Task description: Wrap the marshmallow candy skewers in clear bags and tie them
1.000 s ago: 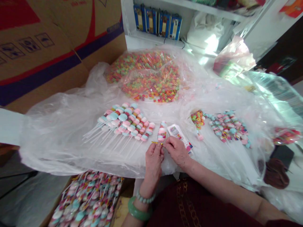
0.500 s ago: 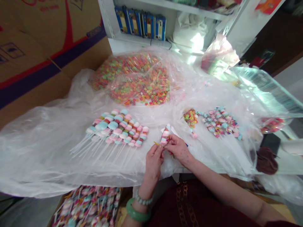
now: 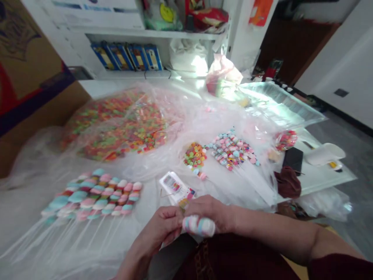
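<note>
1. Swinging toward the body since the earlier frame, the marshmallow skewer (image 3: 199, 226) is showing white, pink and pale-blue pieces, slightly blurred.
2. Right hand (image 3: 214, 210) is gripping it, marshmallows facing the wearer.
3. Left hand (image 3: 167, 223) is curling beside it; its hold cannot be told.
4. Clear plastic (image 3: 154, 165) is covering much of the white table (image 3: 320, 181).
5. Blue boxes (image 3: 125, 56) are standing on shelving behind.

The left hand (image 3: 164, 227) and right hand (image 3: 214, 210) nearly meet, fingers (image 3: 172, 222) curled inward.
</note>
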{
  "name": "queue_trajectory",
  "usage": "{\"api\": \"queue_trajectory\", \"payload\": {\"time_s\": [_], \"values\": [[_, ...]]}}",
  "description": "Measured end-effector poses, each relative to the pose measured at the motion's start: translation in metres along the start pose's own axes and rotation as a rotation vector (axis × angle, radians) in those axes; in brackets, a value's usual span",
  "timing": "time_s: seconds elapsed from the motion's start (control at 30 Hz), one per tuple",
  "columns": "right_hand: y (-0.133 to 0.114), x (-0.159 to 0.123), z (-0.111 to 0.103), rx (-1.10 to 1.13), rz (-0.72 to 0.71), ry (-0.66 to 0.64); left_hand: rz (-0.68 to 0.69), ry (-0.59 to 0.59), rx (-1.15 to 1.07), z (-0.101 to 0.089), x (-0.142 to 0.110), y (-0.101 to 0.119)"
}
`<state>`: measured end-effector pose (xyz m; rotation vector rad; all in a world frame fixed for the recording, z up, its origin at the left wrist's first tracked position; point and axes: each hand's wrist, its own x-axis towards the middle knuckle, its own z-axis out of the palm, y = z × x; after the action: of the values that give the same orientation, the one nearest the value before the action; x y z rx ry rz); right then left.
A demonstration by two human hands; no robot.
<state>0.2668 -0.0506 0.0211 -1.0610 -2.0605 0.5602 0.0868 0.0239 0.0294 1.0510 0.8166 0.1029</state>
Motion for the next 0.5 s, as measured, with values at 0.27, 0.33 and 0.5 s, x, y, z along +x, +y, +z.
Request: {"api": "queue_trajectory", "payload": {"time_s": [0.27,0.33,0.5], "values": [[0.012,-0.03,-0.065,-0.299,0.163,-0.024,0.395,0.448,1.047,0.088,0.034,0.048],[0.024,-0.025,-0.065,0.11,0.476,0.219,0.52,0.642,1.146,0.107,0.044,0.047],[0.04,-0.012,-0.059,0.787,0.663,0.475,0.586,0.867,0.553,0.118,0.07,0.04]]}}
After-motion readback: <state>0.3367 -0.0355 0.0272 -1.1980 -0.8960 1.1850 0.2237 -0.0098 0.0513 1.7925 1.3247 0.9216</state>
